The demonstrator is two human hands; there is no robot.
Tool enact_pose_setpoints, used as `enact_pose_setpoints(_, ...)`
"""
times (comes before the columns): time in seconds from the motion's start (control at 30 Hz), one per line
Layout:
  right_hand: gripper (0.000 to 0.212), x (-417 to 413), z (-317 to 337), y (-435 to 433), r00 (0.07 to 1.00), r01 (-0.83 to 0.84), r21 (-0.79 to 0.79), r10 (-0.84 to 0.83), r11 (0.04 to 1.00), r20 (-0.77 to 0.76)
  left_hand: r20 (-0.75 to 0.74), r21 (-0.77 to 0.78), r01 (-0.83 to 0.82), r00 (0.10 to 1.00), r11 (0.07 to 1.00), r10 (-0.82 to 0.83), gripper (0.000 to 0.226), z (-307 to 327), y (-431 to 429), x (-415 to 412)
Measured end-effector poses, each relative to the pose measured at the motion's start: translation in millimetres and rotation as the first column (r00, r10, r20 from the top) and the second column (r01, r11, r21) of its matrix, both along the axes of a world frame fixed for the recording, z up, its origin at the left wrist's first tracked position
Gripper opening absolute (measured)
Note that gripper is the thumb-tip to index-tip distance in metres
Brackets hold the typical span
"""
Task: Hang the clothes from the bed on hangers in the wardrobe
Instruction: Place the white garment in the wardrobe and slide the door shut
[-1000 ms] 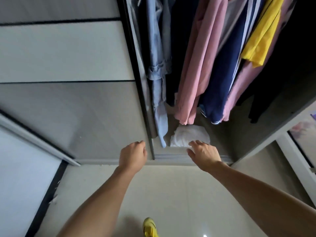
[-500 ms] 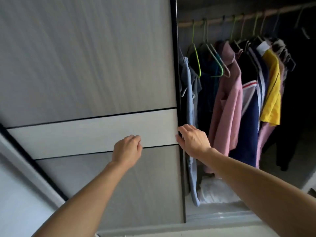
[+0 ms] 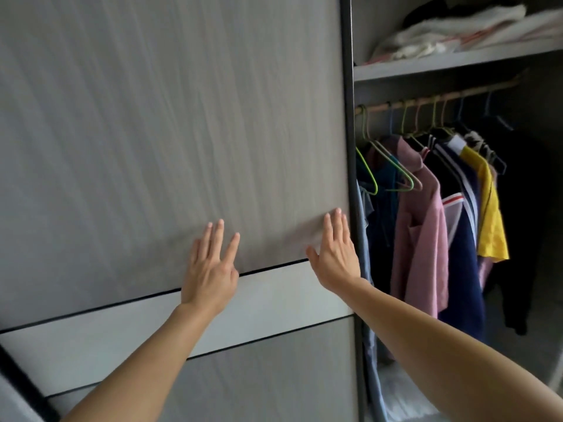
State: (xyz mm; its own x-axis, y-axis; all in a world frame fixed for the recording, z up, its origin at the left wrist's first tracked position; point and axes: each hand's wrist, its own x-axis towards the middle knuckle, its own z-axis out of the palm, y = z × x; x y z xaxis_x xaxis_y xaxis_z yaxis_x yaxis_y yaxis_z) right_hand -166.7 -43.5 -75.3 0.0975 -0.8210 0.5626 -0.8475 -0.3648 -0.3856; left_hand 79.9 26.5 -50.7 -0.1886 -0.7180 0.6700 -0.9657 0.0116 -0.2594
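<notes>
Seen from the head camera, both hands lie flat on the grey wood-grain sliding door (image 3: 152,132) of the wardrobe (image 3: 362,25). The left hand (image 3: 210,269), fingers straight and slightly spread, presses the panel just above its pale horizontal band (image 3: 268,296). The right hand (image 3: 335,254), fingers straight and close together, presses near the door's dark right edge. Neither hand holds anything. To the right the wardrobe stands open (it is dim inside), with a wooden rail (image 3: 441,97) under a grey shelf (image 3: 457,60) of folded pale linens (image 3: 451,32). On the rail hang a pink garment (image 3: 423,233), a navy top with white stripes (image 3: 463,269) and a yellow shirt (image 3: 490,220), with dark pieces farther right. Near the rail's left end, two thin green wire hangers (image 3: 370,175) appear to be empty, though the gloom makes that uncertain. The bed and its clothes are out of view, so how many items remain cannot be told. This looks like a step of moving the door, with no garment in hand.
</notes>
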Motion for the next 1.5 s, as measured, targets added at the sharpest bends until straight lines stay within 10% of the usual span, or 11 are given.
enact_pose_setpoints(0.73, 0.086, -21.5, -11.0, -29.6, 0.972, 0.119, 0.070, -0.131, 0.990, 0.197, 0.127, 0.019, 0.054, 0.990, 0.998, -0.056, 0.059, 6.1, -27.5, -29.7)
enact_pose_setpoints(1.5, 0.080, -273.1, 12.8, -102.7, 0.929, 0.316, 0.140, -0.336, 0.938, 0.154, 0.323, 0.087, 0.205, 0.920, 0.975, -0.222, 0.050, 0.0, -101.8, -210.9)
